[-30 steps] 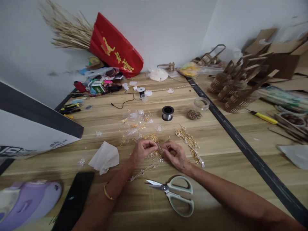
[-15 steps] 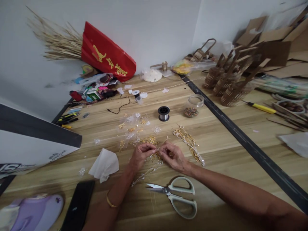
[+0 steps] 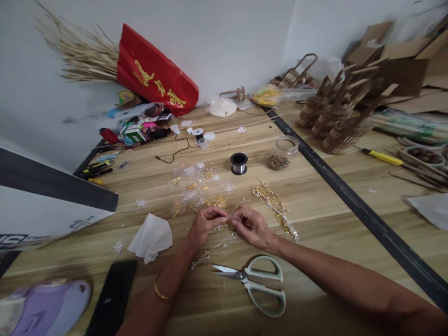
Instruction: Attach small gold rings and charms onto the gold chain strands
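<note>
My left hand (image 3: pixel 206 223) and my right hand (image 3: pixel 252 226) meet over the wooden table (image 3: pixel 315 219), both pinching a thin gold beaded chain (image 3: pixel 214 248) that trails toward me between my wrists. The fingertips almost touch at a tiny gold piece. A pile of small gold findings (image 3: pixel 217 204) lies just beyond my fingers. A bundle of finished gold chains (image 3: pixel 275 204) lies to the right of my right hand. Pale green scissors (image 3: pixel 257 282), blades slightly apart, rest on the table near my right forearm.
A wire spool (image 3: pixel 239 163), a glass bead jar (image 3: pixel 285 147) and a bead heap (image 3: pixel 278 162) sit beyond the work. A crumpled tissue (image 3: pixel 150 238), black phone (image 3: pixel 111 298) and purple object (image 3: pixel 45 305) lie left. Wooden baskets (image 3: pixel 336 123) stand at right.
My hands stay pinched on the chain, shifting only slightly. The view has tilted a little, moving everything a bit to the left.
</note>
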Demonstrator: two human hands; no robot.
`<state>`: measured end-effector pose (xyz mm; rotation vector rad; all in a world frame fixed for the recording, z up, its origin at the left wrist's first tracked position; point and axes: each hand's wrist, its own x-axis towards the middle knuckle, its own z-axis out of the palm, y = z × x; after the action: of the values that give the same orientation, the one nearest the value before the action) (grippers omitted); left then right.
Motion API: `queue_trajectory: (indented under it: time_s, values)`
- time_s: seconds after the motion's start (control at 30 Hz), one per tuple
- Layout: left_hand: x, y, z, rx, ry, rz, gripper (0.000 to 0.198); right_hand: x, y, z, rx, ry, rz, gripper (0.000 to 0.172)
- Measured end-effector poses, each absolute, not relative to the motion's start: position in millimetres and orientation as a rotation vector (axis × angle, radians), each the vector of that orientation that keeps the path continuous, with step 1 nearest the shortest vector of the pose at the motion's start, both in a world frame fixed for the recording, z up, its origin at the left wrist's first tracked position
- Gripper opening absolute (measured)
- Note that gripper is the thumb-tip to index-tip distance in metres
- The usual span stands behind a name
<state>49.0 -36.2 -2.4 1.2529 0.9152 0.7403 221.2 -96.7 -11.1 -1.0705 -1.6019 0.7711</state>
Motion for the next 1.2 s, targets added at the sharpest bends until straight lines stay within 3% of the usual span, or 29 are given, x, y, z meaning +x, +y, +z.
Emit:
queue_trajectory:
  time_s: [1.2]
  values:
    - [45.0,-33.6,-5.3,1.328,0.795,0.715,0.011,221.5,-96.7,-8.3,-1.074,-1.619,0.787,0.014]
